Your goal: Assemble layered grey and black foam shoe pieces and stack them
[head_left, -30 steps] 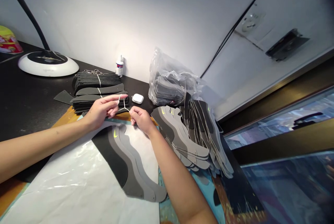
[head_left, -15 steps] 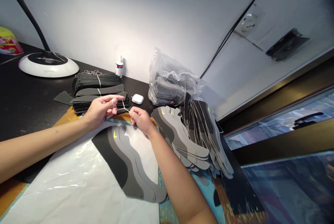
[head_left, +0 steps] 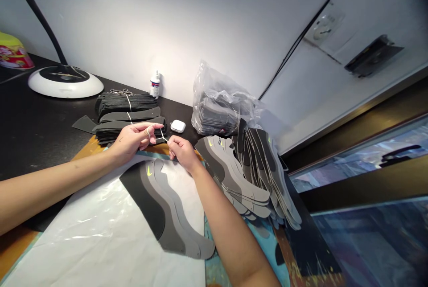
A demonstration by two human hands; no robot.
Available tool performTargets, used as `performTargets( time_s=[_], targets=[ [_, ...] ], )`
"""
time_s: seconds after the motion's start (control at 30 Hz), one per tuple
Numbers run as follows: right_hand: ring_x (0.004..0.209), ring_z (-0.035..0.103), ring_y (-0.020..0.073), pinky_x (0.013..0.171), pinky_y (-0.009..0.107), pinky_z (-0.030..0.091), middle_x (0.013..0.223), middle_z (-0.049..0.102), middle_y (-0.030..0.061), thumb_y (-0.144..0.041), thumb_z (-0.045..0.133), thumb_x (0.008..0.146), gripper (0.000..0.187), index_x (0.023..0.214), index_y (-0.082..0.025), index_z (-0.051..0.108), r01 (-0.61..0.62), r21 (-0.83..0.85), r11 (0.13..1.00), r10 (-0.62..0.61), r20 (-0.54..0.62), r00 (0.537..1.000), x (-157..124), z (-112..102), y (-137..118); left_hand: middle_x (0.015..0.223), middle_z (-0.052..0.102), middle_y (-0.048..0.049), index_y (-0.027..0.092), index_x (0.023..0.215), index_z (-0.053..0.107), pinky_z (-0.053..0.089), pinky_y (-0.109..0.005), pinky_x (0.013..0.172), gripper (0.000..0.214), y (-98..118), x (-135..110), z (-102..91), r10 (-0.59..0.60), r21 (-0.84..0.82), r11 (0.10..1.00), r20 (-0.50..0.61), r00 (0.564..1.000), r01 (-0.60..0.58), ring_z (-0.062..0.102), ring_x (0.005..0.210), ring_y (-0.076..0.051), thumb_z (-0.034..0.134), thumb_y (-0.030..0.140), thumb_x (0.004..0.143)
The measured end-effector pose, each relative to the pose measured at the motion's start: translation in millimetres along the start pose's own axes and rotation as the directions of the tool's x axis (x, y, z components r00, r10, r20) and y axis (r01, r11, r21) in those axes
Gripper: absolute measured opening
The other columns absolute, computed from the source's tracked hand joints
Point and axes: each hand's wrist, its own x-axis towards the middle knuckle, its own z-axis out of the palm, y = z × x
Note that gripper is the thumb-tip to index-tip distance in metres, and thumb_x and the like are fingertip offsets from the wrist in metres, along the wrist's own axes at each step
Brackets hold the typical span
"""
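Observation:
Between my two hands a thin white string point(head_left: 162, 134) is stretched, crossing itself near the fingertips. My left hand point(head_left: 135, 141) is closed on one part, with the string looped round a finger and the index finger pointing out. My right hand point(head_left: 180, 149) pinches the other side. Just behind my left hand lie bundles of dark grey shoe pieces point(head_left: 129, 114), with white string across them. Below my hands a grey layered shoe upper piece point(head_left: 167, 211) with a yellow-green swoosh rests flat on a white plastic sheet point(head_left: 96, 229).
Fanned stacks of grey shoe uppers point(head_left: 230, 171) lie to the right, in front of a clear plastic bag point(head_left: 222, 104) of more pieces. A white earphone case point(head_left: 178, 126), a small white bottle point(head_left: 154, 85) and a lamp base point(head_left: 65, 82) stand at the back. A window frame point(head_left: 361, 189) borders the right.
The view has shifted slightly, so everything sits a little further right. My hands keep almost the same pose with the string between them.

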Motion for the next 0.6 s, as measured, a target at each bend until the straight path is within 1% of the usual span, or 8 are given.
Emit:
performTargets(
  time_s=[0.13,0.23,0.3,0.37,0.47,0.53,0.6],
  targets=[
    [0.053,0.045,0.0089,0.057,0.022,0.037,0.053,0.048,-0.0077,-0.035,0.053,0.085,0.024,0.065,-0.021,0.049,0.008,0.004,1.000,-0.008,-0.002,1.000,0.5,0.7,1.3,0.058,0.054,0.0022,0.023,0.101,0.075,0.021,-0.025,0.042,0.041,-2.9,0.4,-2.3,0.003,0.010,1.000,0.017,1.000,-0.004,0.030,0.044,-0.008,0.078,0.056,0.076],
    [0.052,0.045,0.0079,0.055,0.021,0.037,0.058,0.049,-0.0076,-0.038,0.055,0.084,0.024,0.068,-0.020,0.050,-0.021,0.037,0.999,0.021,0.001,1.000,0.5,1.9,-1.9,0.059,0.056,0.0011,0.021,0.103,0.076,0.021,-0.025,0.043,0.042,-2.3,-1.0,-2.3,-0.007,0.024,1.000,0.053,0.999,0.006,0.031,0.045,-0.008,0.076,0.055,0.078],
    [0.052,0.046,0.0076,0.053,0.021,0.037,0.063,0.052,-0.0067,-0.039,0.057,0.083,0.021,0.075,-0.020,0.056,-0.045,0.063,0.997,0.045,-0.004,0.999,0.4,2.4,-4.5,0.059,0.056,0.0003,0.019,0.104,0.075,0.022,-0.026,0.043,0.044,-0.2,-2.1,-0.8,-0.012,0.015,1.000,0.075,0.997,0.011,0.032,0.045,-0.008,0.076,0.055,0.078],
    [0.053,0.047,0.0075,0.053,0.022,0.038,0.070,0.056,-0.0056,-0.037,0.061,0.082,0.018,0.089,-0.021,0.062,-0.044,0.088,0.995,0.046,-0.016,0.999,0.3,2.4,-6.3,0.058,0.055,0.0000,0.018,0.103,0.075,0.021,-0.026,0.043,0.044,2.2,-2.8,1.4,-0.010,-0.005,1.000,0.079,0.997,0.011,0.031,0.045,-0.008,0.077,0.054,0.078],
    [0.055,0.046,0.0079,0.054,0.022,0.038,0.076,0.057,-0.0047,-0.033,0.064,0.082,0.026,0.107,-0.023,0.063,-0.035,0.107,0.994,0.036,-0.015,0.999,-0.1,2.0,-6.9,0.057,0.054,-0.0002,0.018,0.103,0.075,0.021,-0.025,0.042,0.044,4.6,-3.3,3.3,-0.013,-0.008,1.000,0.078,0.997,0.014,0.031,0.044,-0.007,0.077,0.053,0.077],
    [0.057,0.045,0.0087,0.054,0.022,0.038,0.076,0.057,-0.0040,-0.033,0.064,0.084,0.028,0.110,-0.024,0.065,-0.034,0.092,0.995,0.034,-0.002,0.999,-0.5,2.1,-6.1,0.058,0.056,-0.0005,0.017,0.106,0.074,0.021,-0.023,0.042,0.048,5.0,-3.5,3.2,-0.028,-0.003,1.000,0.088,0.996,0.029,0.032,0.045,-0.007,0.079,0.054,0.076],
    [0.062,0.048,0.0097,0.056,0.022,0.039,0.078,0.060,-0.0027,-0.033,0.064,0.085,0.027,0.110,-0.023,0.067,-0.019,0.083,0.996,0.019,0.001,1.000,-0.7,2.6,-4.7,0.059,0.058,-0.0007,0.016,0.112,0.073,0.022,-0.021,0.042,0.056,4.9,-4.1,2.6,-0.056,-0.012,0.998,0.109,0.992,0.058,0.032,0.046,-0.007,0.080,0.056,0.074]
  ],
)
